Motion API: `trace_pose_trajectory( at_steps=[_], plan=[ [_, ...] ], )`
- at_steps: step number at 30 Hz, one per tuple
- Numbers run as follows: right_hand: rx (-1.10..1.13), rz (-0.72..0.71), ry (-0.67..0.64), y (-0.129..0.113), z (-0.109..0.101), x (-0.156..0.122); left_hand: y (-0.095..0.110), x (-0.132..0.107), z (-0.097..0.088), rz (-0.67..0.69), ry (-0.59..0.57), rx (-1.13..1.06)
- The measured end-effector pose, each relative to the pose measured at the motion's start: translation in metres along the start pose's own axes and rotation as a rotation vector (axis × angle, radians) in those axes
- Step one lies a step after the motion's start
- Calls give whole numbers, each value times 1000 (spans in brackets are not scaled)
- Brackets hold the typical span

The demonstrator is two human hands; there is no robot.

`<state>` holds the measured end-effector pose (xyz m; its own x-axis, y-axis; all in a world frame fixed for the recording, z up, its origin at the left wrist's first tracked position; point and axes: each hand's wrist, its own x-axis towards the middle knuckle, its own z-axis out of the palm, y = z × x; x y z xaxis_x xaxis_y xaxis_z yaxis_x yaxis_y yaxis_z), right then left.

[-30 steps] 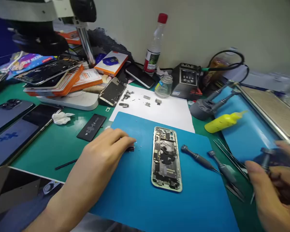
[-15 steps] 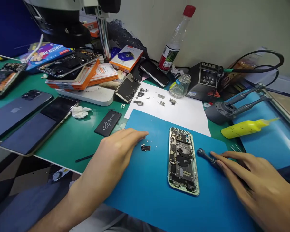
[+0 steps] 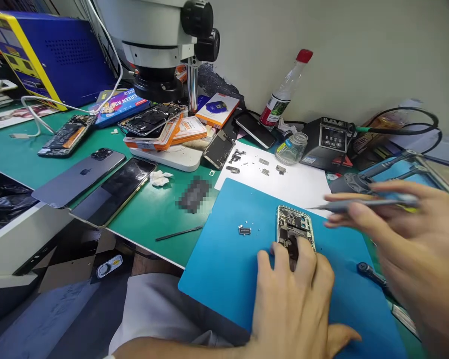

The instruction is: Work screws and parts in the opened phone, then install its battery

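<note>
An opened phone (image 3: 295, 219) with its inner boards bare lies on the blue mat (image 3: 217, 269). My left hand (image 3: 294, 294) reaches over its lower half, fingers spread and touching it, thumb stretched out to the right; that half is hidden. Slim, pointed grey tweezers (image 3: 359, 203) are pinched in my right hand (image 3: 407, 239), blurred by motion, the tip pointing left above the phone's upper right. A dark screwdriver (image 3: 372, 273) with a round cap lies beneath the right hand. Left of the phone sits a small dark part (image 3: 244, 231) among tiny bits.
Small metal parts lie on white paper (image 3: 307, 177) behind the mat. A glass jar (image 3: 292, 149), a bottle (image 3: 284, 94) and a black control box (image 3: 327, 142) stand farther back. A microscope (image 3: 157, 50) rises at back left. Two phones (image 3: 114, 192) and a black stick (image 3: 177, 233) lie left.
My left hand has moved right from beside the small part onto the phone. My right hand has let go of the screwdriver and now holds tweezers, raised. The view has swung left.
</note>
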<state>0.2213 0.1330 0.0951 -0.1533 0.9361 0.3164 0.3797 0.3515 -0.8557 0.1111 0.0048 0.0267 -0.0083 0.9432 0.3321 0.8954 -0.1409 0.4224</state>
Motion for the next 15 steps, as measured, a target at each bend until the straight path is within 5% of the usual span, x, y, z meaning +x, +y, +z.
trace_pose_trajectory(
  at_steps=[3, 7, 15],
  plan=[
    [87, 31, -208, -13, 36, 15, 8, 8, 6, -44, -65, 40],
    [133, 59, -376, 0, 60, 24, 5, 8, -1, -49, -81, -18],
    [198, 67, -313, -2, 49, 15, -60, -11, -52, 373, -256, -309]
  ],
)
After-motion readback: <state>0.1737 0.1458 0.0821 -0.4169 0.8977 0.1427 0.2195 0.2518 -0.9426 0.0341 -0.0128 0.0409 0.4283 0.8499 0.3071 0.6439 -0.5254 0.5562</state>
